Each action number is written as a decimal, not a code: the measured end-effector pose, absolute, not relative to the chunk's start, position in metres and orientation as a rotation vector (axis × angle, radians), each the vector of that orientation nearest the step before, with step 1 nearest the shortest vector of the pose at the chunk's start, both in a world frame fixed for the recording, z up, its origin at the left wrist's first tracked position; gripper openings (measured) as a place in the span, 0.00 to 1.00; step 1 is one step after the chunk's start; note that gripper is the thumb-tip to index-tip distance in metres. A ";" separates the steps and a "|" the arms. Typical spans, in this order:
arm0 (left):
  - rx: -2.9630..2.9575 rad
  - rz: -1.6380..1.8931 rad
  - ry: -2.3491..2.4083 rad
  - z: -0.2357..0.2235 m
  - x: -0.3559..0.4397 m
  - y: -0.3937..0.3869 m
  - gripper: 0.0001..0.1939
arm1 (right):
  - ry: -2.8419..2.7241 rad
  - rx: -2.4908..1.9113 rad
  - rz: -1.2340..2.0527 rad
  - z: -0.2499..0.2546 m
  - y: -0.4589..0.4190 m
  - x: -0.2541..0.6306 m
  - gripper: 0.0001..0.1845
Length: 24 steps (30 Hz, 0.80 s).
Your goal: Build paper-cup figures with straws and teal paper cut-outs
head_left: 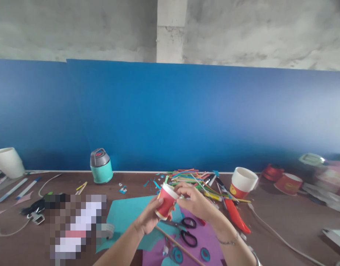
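Observation:
A red and white paper cup [167, 201], tilted, is gripped by my left hand [151, 212], thumb across its front. At the cup's rim, my right hand [188, 197] has its fingers bent together; what lies between them is hidden. A small green strip [166, 179] shows above the rim. Below the hands, black-handled scissors [188, 240] lie over turquoise paper [125, 214] and purple paper [211, 234]. A thin wooden stick [179, 244] crosses the purple sheet, near two blue round pieces [205, 254].
Colourful sticks [189, 176] are heaped behind my hands. To the right are a red utility knife [236, 216], stacked paper cups [244, 181] and a white cable [277, 236]. A turquoise lidded container [101, 170] stands against the blue partition [158, 118]; markers [27, 188] lie left.

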<state>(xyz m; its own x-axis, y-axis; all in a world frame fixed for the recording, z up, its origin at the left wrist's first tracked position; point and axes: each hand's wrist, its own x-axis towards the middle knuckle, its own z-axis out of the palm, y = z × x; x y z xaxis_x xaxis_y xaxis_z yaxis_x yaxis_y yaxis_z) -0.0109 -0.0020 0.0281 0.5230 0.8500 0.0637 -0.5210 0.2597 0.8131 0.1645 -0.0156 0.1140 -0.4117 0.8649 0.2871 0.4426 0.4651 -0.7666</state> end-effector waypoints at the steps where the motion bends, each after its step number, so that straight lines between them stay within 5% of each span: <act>1: 0.897 1.006 0.433 0.028 -0.011 -0.002 0.21 | -1.982 -1.094 0.739 0.112 -0.014 0.164 0.11; 5: 0.878 1.135 0.456 0.028 -0.010 0.000 0.18 | -1.759 -1.197 0.582 0.103 -0.009 0.161 0.18; 8: 0.875 1.181 0.474 0.027 -0.009 0.002 0.17 | -1.740 -1.332 0.579 0.101 -0.009 0.160 0.11; 24: 0.956 1.189 0.571 0.030 -0.007 -0.001 0.20 | -1.715 -1.442 0.697 0.098 -0.008 0.155 0.09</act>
<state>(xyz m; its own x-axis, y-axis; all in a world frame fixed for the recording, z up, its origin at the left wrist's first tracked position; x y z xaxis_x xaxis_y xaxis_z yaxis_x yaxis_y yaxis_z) -0.0073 -0.0008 0.0300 0.3065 0.9463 0.1030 -0.5106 0.0721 0.8568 0.1550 -0.0082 0.0978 -0.0583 0.9756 0.2115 0.5517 0.2081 -0.8077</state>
